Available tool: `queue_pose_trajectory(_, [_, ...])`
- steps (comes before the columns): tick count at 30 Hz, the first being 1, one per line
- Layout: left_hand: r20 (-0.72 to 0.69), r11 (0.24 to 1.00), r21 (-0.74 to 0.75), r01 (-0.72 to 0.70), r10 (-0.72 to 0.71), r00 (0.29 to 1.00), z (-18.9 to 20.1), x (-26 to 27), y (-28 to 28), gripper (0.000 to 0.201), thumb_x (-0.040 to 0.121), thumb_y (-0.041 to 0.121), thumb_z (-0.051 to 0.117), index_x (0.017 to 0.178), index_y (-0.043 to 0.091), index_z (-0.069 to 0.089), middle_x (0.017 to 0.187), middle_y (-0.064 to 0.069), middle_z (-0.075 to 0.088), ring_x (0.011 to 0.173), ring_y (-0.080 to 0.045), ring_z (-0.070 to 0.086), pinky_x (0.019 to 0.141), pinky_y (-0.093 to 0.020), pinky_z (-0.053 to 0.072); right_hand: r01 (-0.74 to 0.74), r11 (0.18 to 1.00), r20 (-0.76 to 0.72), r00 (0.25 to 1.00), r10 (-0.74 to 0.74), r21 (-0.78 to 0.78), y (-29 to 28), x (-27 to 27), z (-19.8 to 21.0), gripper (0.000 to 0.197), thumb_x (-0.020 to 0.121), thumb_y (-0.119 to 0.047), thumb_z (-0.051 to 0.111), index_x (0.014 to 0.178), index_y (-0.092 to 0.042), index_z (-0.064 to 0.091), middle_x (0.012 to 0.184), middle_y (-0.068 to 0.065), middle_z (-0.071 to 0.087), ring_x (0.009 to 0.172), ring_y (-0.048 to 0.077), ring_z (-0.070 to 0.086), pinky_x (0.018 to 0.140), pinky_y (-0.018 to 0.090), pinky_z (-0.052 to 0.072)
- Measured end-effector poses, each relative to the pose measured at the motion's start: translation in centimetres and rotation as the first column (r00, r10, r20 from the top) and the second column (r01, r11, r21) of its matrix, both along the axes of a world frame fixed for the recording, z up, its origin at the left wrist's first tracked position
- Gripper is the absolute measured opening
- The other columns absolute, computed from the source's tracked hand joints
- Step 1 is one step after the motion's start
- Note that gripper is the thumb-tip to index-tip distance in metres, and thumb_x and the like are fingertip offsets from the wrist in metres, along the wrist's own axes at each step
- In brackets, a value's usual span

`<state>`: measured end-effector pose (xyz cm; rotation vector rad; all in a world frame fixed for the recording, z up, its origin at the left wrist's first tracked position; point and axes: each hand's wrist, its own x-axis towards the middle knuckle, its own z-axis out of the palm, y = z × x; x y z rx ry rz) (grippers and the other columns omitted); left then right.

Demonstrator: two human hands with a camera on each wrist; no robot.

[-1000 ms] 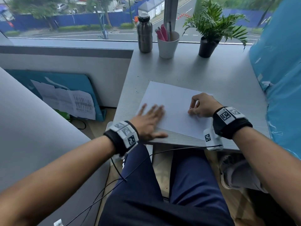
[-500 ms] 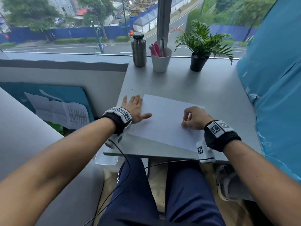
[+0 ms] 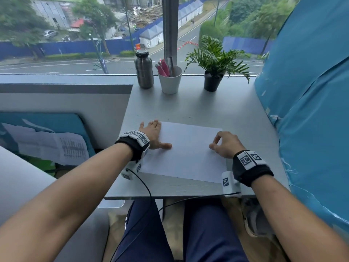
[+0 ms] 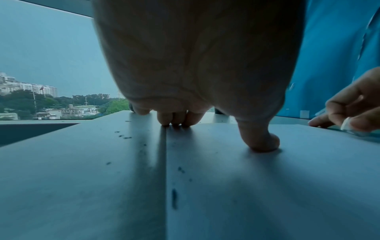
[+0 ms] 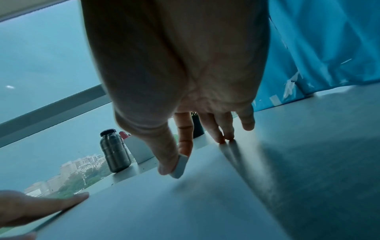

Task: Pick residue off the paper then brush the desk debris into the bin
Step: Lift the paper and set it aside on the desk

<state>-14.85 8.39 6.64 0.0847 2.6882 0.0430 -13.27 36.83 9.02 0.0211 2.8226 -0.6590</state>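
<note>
A white paper sheet lies on the grey desk. My left hand rests flat on the sheet's left edge, fingers straight, thumb out on the paper. Dark crumbs of residue lie on the paper near its left edge, and more crumbs lie on the bare desk beside it. My right hand rests at the sheet's right side and pinches a small white eraser between thumb and forefinger, with the other fingers touching the paper.
A steel bottle, a white cup of pens and a potted plant stand along the window. Blue sheeting borders the desk's right side. A pale container edge shows under the desk's front left corner.
My left hand has slid leftward across the paper from its lower middle to its left edge. The right hand has stayed at the right side. The head view has tilted up.
</note>
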Motion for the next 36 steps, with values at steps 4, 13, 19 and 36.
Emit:
queue_pose_trajectory(4, [0.002, 0.999, -0.037, 0.004, -0.004, 1.0, 0.1, 0.4, 0.6, 0.12, 0.081, 0.083, 0.042, 0.157, 0.004, -0.008, 0.166, -0.011, -0.01, 0.154, -0.023, -0.007, 0.122, -0.049, -0.008, 0.018, 0.996, -0.004, 1.0, -0.018, -0.088, -0.8, 0.0, 0.0, 0.016, 0.085, -0.032, 0.068, 0.092, -0.017, 0.064, 0.113, 0.006, 0.062, 0.109, 0.023, 0.051, 0.092, 0.028, 0.041])
queue_pose_trajectory(13, [-0.048, 0.997, -0.076, -0.012, 0.009, 0.999, -0.3, 1.3, 0.8, 0.116, 0.08, 0.087, 0.029, 0.158, 0.008, -0.007, 0.166, -0.008, -0.009, 0.154, -0.021, -0.006, 0.12, -0.054, -0.011, 0.215, 0.846, -0.122, 0.943, -0.31, -0.488, -0.2, -0.2, 0.7, 0.016, 0.076, -0.028, 0.079, 0.083, -0.017, 0.071, 0.102, 0.0, 0.058, 0.103, 0.014, 0.053, 0.088, 0.026, 0.043])
queue_pose_trajectory(19, [-0.089, 0.998, -0.054, -0.043, 0.038, 0.995, -0.5, 1.7, 0.9, 0.116, 0.08, 0.088, 0.026, 0.158, 0.008, -0.004, 0.167, -0.01, -0.005, 0.154, -0.023, -0.002, 0.12, -0.056, -0.009, 0.227, 0.785, -0.11, 0.931, -0.349, -0.576, 0.4, -0.2, 1.0, 0.014, 0.067, -0.021, 0.087, 0.071, -0.018, 0.074, 0.074, -0.003, 0.068, 0.077, 0.016, 0.064, 0.075, 0.027, 0.052])
queue_pose_trajectory(36, [0.072, 0.178, 0.952, -0.249, 0.659, 0.748, 4.2, 0.2, -2.1, 0.081, 0.089, 0.005, 0.071, 0.156, 0.01, 0.024, 0.141, -0.015, 0.052, 0.127, -0.027, 0.055, 0.098, -0.036, 0.05, -0.282, 0.789, -0.652, 0.735, -0.188, -0.546, -0.5, 2.9, 8.2, 0.03, 0.073, -0.032, 0.083, 0.099, -0.018, 0.078, 0.099, -0.005, 0.074, 0.102, 0.002, 0.06, 0.075, 0.01, 0.045])
